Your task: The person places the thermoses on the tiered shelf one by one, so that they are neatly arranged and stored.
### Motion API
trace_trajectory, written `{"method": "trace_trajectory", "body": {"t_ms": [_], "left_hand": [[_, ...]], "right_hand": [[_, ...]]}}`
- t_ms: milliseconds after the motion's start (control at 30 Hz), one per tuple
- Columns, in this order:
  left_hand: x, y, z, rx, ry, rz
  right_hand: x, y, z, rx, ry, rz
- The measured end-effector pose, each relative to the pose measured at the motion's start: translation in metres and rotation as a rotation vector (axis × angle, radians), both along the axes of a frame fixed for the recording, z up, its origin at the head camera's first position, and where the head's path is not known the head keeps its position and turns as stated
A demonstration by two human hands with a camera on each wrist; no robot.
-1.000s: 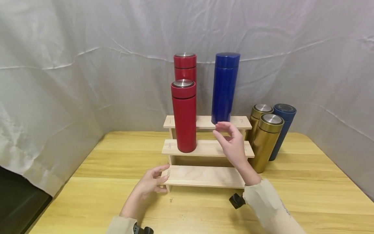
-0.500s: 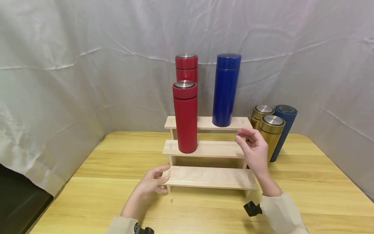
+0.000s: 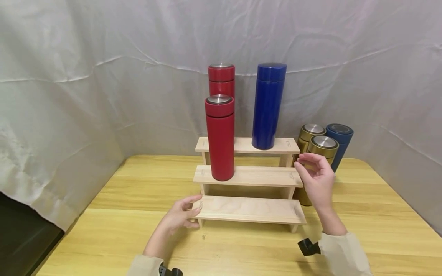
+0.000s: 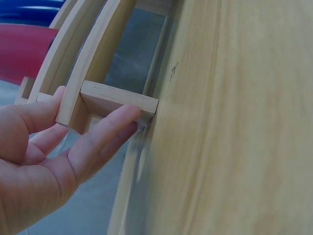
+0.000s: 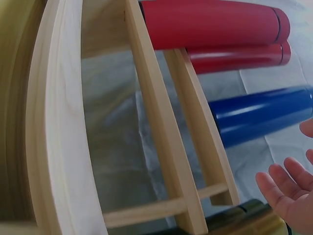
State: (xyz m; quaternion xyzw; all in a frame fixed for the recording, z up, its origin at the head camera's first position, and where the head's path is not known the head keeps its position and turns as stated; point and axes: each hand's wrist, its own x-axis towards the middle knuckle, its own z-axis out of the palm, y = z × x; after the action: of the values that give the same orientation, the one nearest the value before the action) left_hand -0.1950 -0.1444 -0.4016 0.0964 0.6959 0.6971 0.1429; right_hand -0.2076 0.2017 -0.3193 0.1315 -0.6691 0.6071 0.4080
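Observation:
My left hand [image 3: 177,217] holds the left end of a three-step wooden display stand [image 3: 252,209]. In the left wrist view, its fingers lie along the end leg [image 4: 124,98] and the thumb touches the bottom step's end. My right hand [image 3: 317,182] holds nothing, fingers curved and thumb apart, overlapping the front gold thermos [image 3: 324,148] beside the stand. A red thermos [image 3: 221,145] stands upright on the middle step. Behind it, on the top step, are another red thermos [image 3: 221,78], partly hidden, and a blue thermos [image 3: 269,111] to its right.
A second gold thermos [image 3: 304,142] and a darker blue thermos [image 3: 342,140] stand behind the front gold one, right of the stand. All rest on a wood-grain table [image 3: 134,191]. Pale grey cloth [image 3: 155,96] hangs behind and at both sides.
My right hand has moved right, from beside the blue thermos's base to in front of the gold thermoses. The left hand stays at the stand's end.

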Motion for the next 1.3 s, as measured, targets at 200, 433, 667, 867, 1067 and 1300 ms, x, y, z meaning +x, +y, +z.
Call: {"method": "trace_trajectory", "body": {"t_ms": [200,433,667,867,1067,1300], "left_hand": [[-0.001,0.000,0.000,0.001,0.000,-0.004],[-0.001,0.001,0.001,-0.008,0.006,-0.015],[0.000,0.000,0.001,-0.013,0.015,-0.015],[0.001,-0.001,0.000,-0.018,0.013,-0.012],[0.001,-0.001,0.000,-0.019,0.017,-0.015],[0.001,-0.002,-0.001,-0.020,0.018,-0.027]], "right_hand": [[-0.017,0.023,-0.014,-0.096,0.094,0.051],[-0.001,0.023,0.005,-0.051,0.071,-0.268],[-0.001,0.030,0.006,-0.080,0.037,-0.375],[-0.011,0.045,-0.009,-0.073,-0.050,-0.340],[-0.052,0.085,-0.057,-0.069,-0.190,-0.231],[-0.081,0.108,-0.093,0.041,-0.297,-0.234]]}}
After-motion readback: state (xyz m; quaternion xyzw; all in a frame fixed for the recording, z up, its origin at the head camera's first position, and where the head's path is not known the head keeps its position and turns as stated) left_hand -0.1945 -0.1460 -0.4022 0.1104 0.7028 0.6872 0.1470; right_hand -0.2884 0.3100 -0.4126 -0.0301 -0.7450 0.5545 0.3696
